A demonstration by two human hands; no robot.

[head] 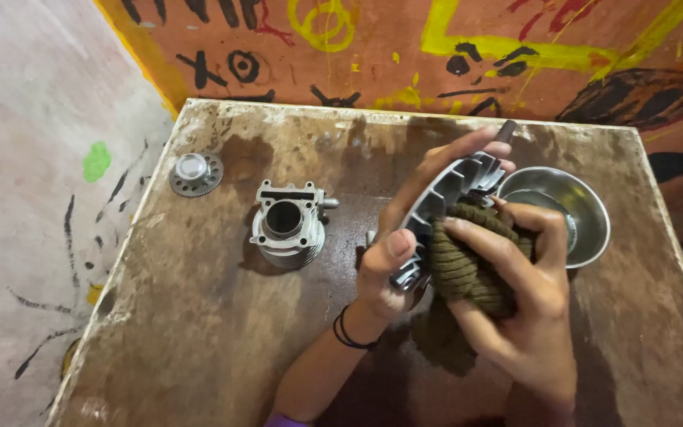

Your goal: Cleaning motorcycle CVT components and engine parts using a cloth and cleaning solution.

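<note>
My left hand [405,237] grips a round finned grey metal engine part [446,194], held on edge above the middle of the wooden table [199,316]. My right hand [519,304] presses an olive-brown knitted rag [464,273] against the part's face. The rag hangs down below my hands. A black band circles my left wrist.
A finned metal engine cylinder [288,225] stands left of my hands. A toothed metal gear [196,173] lies near the table's far left corner. A steel bowl [567,209] sits just behind my right hand. A painted orange wall runs behind the table.
</note>
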